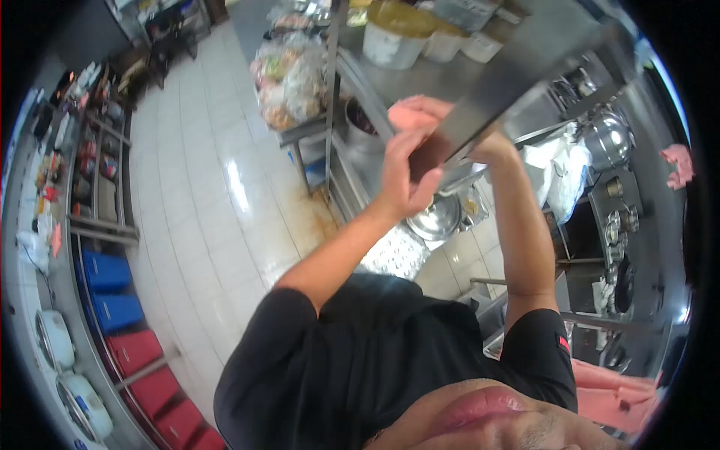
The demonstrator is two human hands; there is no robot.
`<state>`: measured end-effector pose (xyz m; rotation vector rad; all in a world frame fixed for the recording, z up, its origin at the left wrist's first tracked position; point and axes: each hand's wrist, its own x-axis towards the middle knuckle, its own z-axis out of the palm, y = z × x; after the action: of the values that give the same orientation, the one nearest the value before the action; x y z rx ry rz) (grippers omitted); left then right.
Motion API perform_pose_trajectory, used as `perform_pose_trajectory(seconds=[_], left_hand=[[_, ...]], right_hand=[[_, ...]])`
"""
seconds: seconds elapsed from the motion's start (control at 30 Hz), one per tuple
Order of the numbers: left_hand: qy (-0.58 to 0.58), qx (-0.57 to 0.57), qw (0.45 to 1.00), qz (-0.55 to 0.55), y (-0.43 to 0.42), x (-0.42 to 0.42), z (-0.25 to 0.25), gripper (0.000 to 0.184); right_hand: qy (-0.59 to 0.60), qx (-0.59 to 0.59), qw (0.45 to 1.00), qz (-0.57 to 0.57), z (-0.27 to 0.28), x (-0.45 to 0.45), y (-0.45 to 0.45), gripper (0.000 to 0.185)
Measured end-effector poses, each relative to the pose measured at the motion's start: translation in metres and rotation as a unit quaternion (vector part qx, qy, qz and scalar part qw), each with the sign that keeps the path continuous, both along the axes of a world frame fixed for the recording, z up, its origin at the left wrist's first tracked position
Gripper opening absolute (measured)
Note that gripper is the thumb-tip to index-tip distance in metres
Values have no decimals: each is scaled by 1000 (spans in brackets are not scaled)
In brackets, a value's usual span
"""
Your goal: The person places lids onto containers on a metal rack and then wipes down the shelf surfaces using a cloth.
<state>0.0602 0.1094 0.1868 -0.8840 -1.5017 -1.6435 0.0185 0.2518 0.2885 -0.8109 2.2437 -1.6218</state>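
My left hand (405,169) is beside the end of a long metal shelf edge (495,82), thumb spread from the fingers, nothing visible held. My right hand (491,146) reaches up behind this edge, which hides its middle. Fingers show again on the far side, around a pink cloth (409,116) close to my left fingertips. Below the hands are a round metal lid (435,217) and a crumpled foil-like sheet (394,251).
White tubs (390,49) stand on the steel counter above a pot (364,116). Bagged items (292,82) lie nearby. Blue bins (109,270) and red bins (135,349) line the left shelving. A metal bowl (606,139) is at right.
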Motion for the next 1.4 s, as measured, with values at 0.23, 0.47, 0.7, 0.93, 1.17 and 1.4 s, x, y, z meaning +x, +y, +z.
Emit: perform_pose_trajectory(seconds=[0.23, 0.47, 0.7, 0.93, 1.17, 1.4], left_hand=[[-124, -65, 990, 19, -15, 59, -91, 62], [-335, -380, 862, -2, -123, 150, -235, 57], [-543, -398, 733, 98, -272, 267, -321, 53], [-627, -407, 663, 36, -280, 282, -333, 50], [-567, -419, 709, 5, -280, 213, -361, 51], [-461, -500, 732, 51, -375, 152, -422, 47]], right_hand=[[-249, -39, 967, -24, 16, 4, 19, 55], [-143, -485, 863, 8, 53, 83, 17, 36], [298, -402, 797, -338, 79, 153, 12, 34], [667, -131, 566, -467, 166, 101, -37, 28], [579, -20, 488, -652, 188, 29, 28, 22], [543, -200, 494, -649, 204, -4, 131, 18]])
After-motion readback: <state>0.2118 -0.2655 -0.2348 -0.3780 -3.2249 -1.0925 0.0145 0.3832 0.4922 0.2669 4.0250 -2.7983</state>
